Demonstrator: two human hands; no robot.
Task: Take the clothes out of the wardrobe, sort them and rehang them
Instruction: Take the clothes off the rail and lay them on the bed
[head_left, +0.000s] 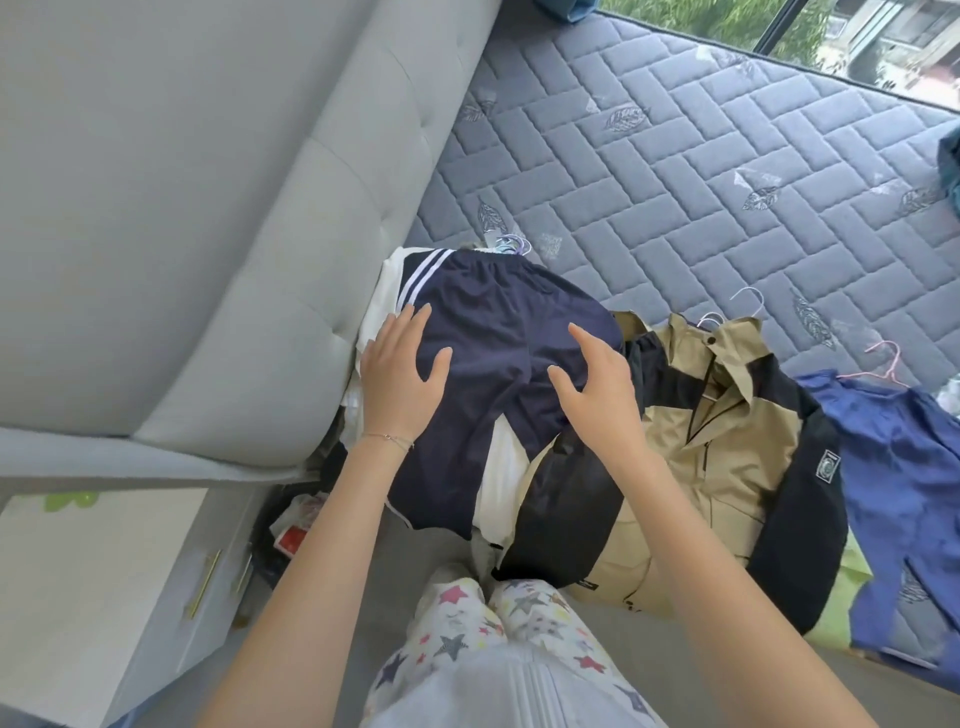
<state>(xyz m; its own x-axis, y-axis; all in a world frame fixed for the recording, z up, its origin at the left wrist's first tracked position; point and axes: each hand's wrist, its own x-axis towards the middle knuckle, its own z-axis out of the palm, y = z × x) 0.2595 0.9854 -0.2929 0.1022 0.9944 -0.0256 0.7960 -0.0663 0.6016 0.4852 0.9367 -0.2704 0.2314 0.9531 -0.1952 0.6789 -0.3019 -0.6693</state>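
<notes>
Navy shorts (498, 332) with white side stripes lie on top of a pile of white clothes (379, 296) at the near corner of the mattress, against the headboard. My left hand (402, 364) rests flat on the shorts' left side, fingers spread. My right hand (597, 376) hovers over or touches the shorts' right edge, fingers straight and apart. To the right lies a khaki and black jacket (727, 447) on a hanger, then a blue garment (893, 467) on a pink hanger (885, 364).
The grey quilted mattress (675, 156) stretches away to a window. A padded grey headboard (208, 208) stands at the left. A white nightstand (104, 571) with gold handles sits below it, with clutter in the gap. Loose hangers (511, 244) lie behind the pile.
</notes>
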